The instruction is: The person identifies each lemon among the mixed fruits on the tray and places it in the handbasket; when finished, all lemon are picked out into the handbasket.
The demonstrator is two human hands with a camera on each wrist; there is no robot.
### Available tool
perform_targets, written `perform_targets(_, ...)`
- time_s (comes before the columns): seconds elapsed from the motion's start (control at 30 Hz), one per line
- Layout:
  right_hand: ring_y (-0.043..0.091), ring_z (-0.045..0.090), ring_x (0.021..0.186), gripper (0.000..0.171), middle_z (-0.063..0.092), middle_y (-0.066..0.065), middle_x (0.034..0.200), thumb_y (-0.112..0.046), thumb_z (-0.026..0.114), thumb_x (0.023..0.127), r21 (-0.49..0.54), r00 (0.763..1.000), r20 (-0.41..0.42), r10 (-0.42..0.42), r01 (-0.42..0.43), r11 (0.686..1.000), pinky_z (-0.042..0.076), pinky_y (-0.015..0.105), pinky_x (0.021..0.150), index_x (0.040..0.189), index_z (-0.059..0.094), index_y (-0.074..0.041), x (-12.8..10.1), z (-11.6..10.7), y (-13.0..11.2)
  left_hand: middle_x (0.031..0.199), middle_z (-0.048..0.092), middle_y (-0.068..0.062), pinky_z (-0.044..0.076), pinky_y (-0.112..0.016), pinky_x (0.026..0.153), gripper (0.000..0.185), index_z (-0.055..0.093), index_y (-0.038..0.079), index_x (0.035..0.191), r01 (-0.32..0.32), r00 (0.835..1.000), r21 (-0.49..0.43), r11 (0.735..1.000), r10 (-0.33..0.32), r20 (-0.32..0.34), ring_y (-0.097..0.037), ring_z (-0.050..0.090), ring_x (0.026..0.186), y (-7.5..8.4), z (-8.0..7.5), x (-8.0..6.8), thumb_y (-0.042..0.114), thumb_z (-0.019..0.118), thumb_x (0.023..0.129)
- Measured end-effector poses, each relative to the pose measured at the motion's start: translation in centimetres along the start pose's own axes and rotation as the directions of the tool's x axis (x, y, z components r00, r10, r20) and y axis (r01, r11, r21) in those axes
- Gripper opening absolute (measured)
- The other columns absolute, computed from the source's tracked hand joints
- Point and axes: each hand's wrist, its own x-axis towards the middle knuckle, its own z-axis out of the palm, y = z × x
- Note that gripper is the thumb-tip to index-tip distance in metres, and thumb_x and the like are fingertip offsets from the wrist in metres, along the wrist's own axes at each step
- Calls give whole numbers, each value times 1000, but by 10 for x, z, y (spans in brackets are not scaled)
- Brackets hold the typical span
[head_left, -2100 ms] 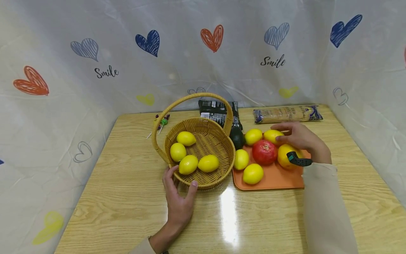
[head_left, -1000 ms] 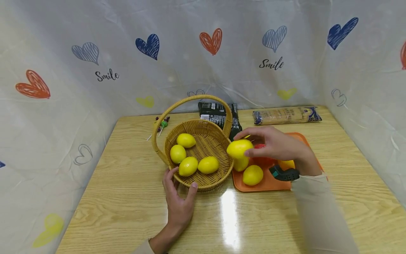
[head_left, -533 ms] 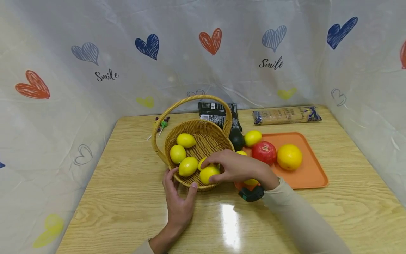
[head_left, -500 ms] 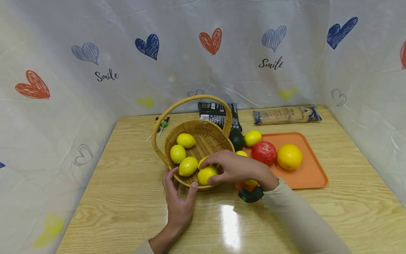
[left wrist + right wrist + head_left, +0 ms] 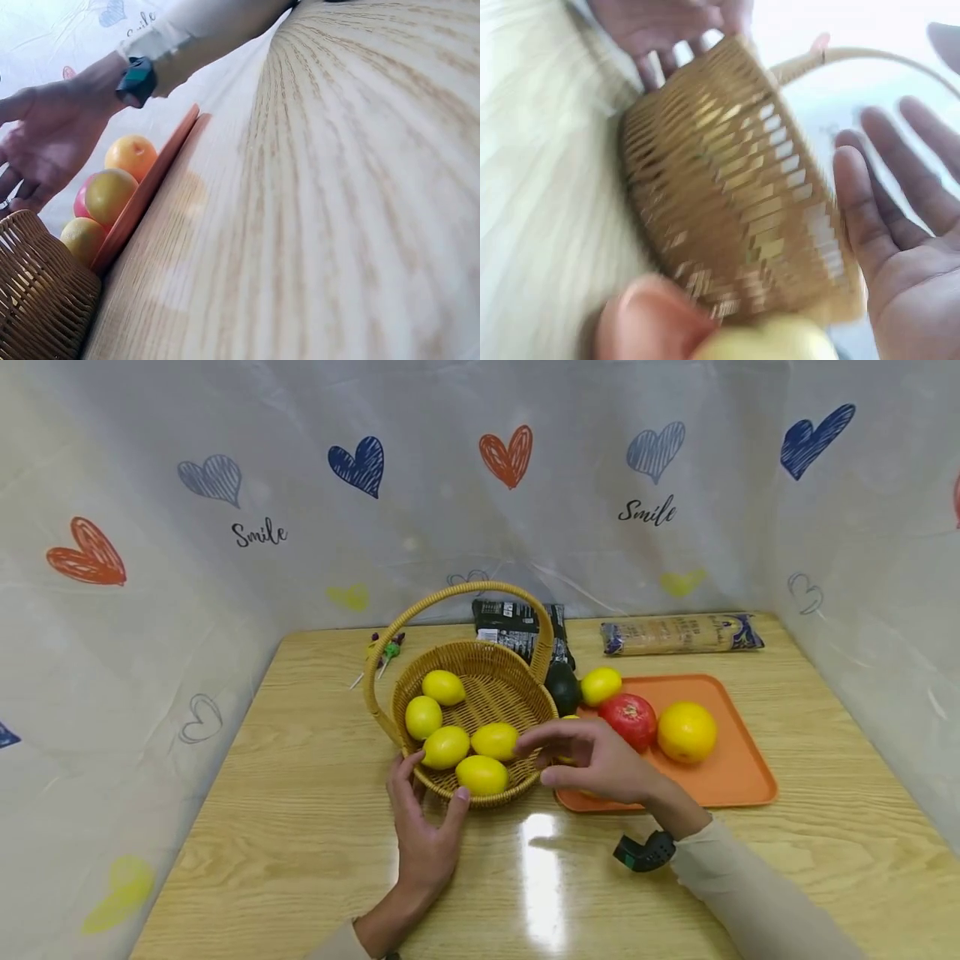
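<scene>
A wicker basket with a hoop handle holds several lemons; the nearest lemon lies by its front rim. My left hand grips the basket's near wall, thumb on the rim. My right hand hovers empty with fingers spread just right of the basket, over the left edge of the orange tray. The right wrist view shows that open right hand beside the basket. On the tray sit a lemon, a pomegranate and an orange; another lemon is mostly hidden by my hand.
A dark avocado sits between basket and tray. A black packet, a long clear packet and small lollipops lie at the back of the wooden table. Heart-printed sheeting encloses three sides.
My right hand carried a lemon from the tray into the basket, released it at the front and drew back to the right. My left hand stayed on the basket.
</scene>
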Motion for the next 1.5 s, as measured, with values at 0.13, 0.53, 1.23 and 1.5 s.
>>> perform_targets(0.13, 28, 70, 126, 42, 73, 20, 136, 9, 74, 96, -55, 998, -67, -22, 18, 998, 57, 37, 109, 137, 70, 0, -26, -16, 6, 170, 25, -28, 34, -74, 120, 71, 40, 1, 157, -18, 1000, -4, 1000, 18, 4, -43, 28, 160, -1, 0, 2, 14, 76, 97)
perform_targets(0.53, 4, 64, 130, 39, 77, 8, 136, -6, 84, 95, -378, 970, -223, 96, -177, 909, 45, 13, 111, 133, 76, -12, -92, -40, 21, 170, 25, -28, 35, -74, 120, 70, 40, 1, 156, -14, 1000, -6, 1000, 14, 12, -43, 28, 160, -1, 2, 3, 14, 76, 97)
perform_targets(1.23, -5, 58, 126, 53, 70, -2, 143, -20, 88, 94, -579, 933, -328, 150, -324, 748, 42, 6, 106, 144, 69, -24, -124, -47, 5, 172, 24, -26, 34, -73, 121, 71, 39, 2, 157, 3, 1000, 0, 1000, -3, 20, -43, 25, 162, 1, 1, 1, 15, 75, 97)
perform_targets(1.5, 6, 64, 117, 57, 70, -6, 138, -10, 89, 92, -574, 978, -190, 85, -181, 799, 53, 14, 101, 143, 68, -23, -86, -62, -39, 172, 22, -27, 34, -74, 120, 71, 39, 2, 157, 2, 1000, 9, 1000, -2, 12, -45, 23, 163, 1, 0, 0, 14, 75, 97)
